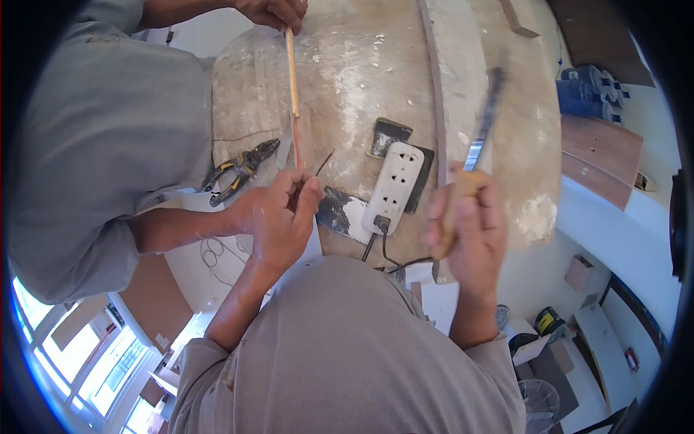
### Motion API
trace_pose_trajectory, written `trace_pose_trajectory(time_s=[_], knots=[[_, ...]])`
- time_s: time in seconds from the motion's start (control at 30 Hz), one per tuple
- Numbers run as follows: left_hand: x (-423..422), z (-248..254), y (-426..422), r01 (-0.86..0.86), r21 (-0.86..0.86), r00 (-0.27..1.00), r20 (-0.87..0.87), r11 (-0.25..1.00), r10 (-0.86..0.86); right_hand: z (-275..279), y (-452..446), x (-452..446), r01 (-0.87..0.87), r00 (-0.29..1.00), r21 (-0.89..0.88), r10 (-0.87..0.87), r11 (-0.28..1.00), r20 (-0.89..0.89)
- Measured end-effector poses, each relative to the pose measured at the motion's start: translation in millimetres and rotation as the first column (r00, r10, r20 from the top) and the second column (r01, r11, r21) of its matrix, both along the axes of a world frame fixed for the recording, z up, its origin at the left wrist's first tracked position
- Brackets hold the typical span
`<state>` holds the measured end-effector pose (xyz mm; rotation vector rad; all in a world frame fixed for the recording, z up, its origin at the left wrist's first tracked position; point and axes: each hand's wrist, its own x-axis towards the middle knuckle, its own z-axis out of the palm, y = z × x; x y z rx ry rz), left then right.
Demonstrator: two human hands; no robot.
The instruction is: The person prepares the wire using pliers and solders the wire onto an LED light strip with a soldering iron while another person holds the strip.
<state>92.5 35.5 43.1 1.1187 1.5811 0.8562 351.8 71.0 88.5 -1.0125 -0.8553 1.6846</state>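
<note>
My left hand [285,213] is closed in a pinch on the near end of a thin reddish strip [298,141]. From there the strip runs up to a yellow-orange stick [292,69], whose far end a co-worker's hand [275,11] holds. To the right, my right hand [470,220] grips the wooden handle of a knife-like tool [475,153]. Its metal blade points up and away and is blurred. Between my hands a white power strip [394,186] lies on the worn table [347,94], with a black plug in its near end.
Pliers [242,168] with black and yellow handles lie at the table's left edge. Dark flat pieces [390,135] lie by the power strip. A long board [463,79] crosses the table. The co-worker in grey [108,130] is close on the left. Blue bottles [585,94] are beyond the right edge.
</note>
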Motion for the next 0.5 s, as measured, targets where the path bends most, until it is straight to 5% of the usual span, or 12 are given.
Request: trace_pose_trajectory(time_s=[0.17, 0.27, 0.37, 0.47, 0.5], knots=[[15, 15, -14, 0.038, 0.046, 0.999, 0.020, 0.998, -0.039, 40, -28, 43, 0.201, 0.975, 0.114, -0.210, 0.973, 0.072], [22, 11, -30, 0.360, 0.041, 0.919, -0.185, 0.932, -0.347, 56, -51, 73, 0.274, 0.959, 0.213, -0.283, 0.938, 0.016], [31, -17, -58, 0.478, -0.012, 0.878, -0.031, 0.878, -0.478, 71, -79, 118, 0.359, 0.925, 0.341, -0.379, 0.869, -0.008], [43, -49, -84, 0.671, 0.022, 0.732, -0.176, 0.741, -0.658, 104, -108, 174, 0.378, 0.906, 0.467, -0.423, 0.800, -0.008], [52, -51, -93, 0.622, 0.018, 0.764, -0.234, 0.783, -0.601, 118, -118, 195, 0.340, 0.923, 0.507, -0.385, 0.792, -0.017]])
